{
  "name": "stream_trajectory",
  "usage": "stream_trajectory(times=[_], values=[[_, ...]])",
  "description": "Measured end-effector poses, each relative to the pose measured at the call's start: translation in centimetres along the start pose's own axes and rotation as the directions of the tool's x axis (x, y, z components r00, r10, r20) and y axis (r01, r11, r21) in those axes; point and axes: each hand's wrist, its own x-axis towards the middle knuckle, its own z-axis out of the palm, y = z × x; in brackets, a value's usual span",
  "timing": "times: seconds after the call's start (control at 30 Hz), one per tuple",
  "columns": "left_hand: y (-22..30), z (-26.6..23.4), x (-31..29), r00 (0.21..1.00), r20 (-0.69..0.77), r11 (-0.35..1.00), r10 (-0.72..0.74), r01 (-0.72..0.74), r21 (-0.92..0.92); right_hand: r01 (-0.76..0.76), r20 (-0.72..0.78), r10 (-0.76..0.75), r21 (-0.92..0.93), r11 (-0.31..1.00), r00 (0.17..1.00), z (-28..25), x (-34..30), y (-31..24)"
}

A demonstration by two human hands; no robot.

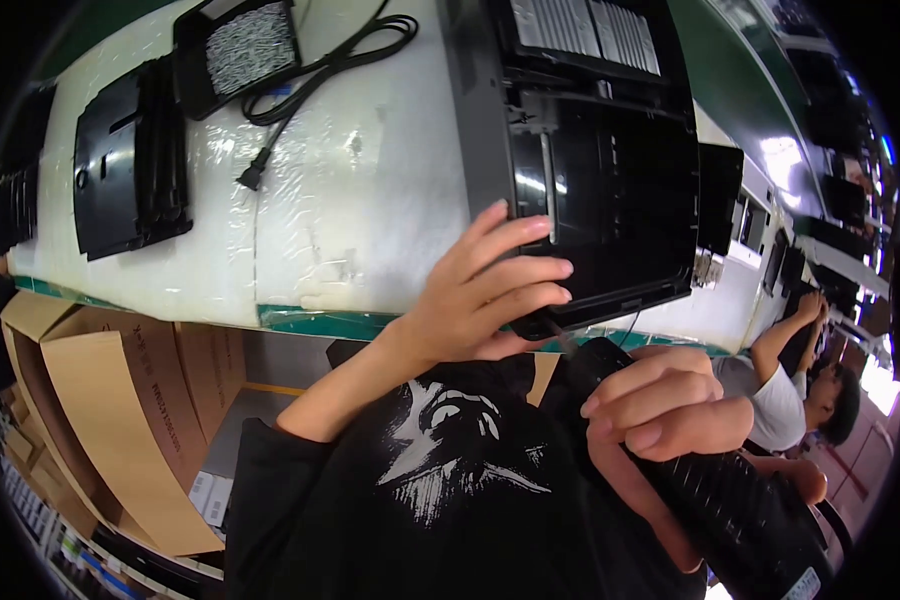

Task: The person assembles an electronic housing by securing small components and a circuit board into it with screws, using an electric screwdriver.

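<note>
A large black plastic housing (630,190) lies on the bench in front of me, its near edge facing my body. My left hand (475,290) rests on its near left corner with the fingers stretched out over the surface. In my right hand (670,405) is a black electric screwdriver (735,505), gripped round its body. Its narrow tip points up and left to the housing's near edge, close to my left thumb. Where exactly the tip meets the housing is too small to tell.
On the wrapped white bench (340,220) stand a black tray of screws (253,50), a coiled cable with a plug (251,176) and a stack of black panels (120,170). Cardboard boxes (120,420) stand below left. Another person (770,400) works at the right.
</note>
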Motion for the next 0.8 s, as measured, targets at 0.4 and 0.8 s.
stream_trajectory(times=[0.4, 0.8], values=[[0.2, 0.0, -0.3, 0.999, -0.02, 0.998, -0.039, 0.038, -0.06, 0.047, -0.051, -0.043, 0.081, 0.996, 0.998, 1.2, 0.8, 1.8], [1.3, -1.8, 1.5, 1.0, 0.012, 1.0, -0.017, 0.018, -0.005, 0.345, -0.544, -0.252, 0.074, 0.936, 0.8, -3.9, 0.5, -7.4]])
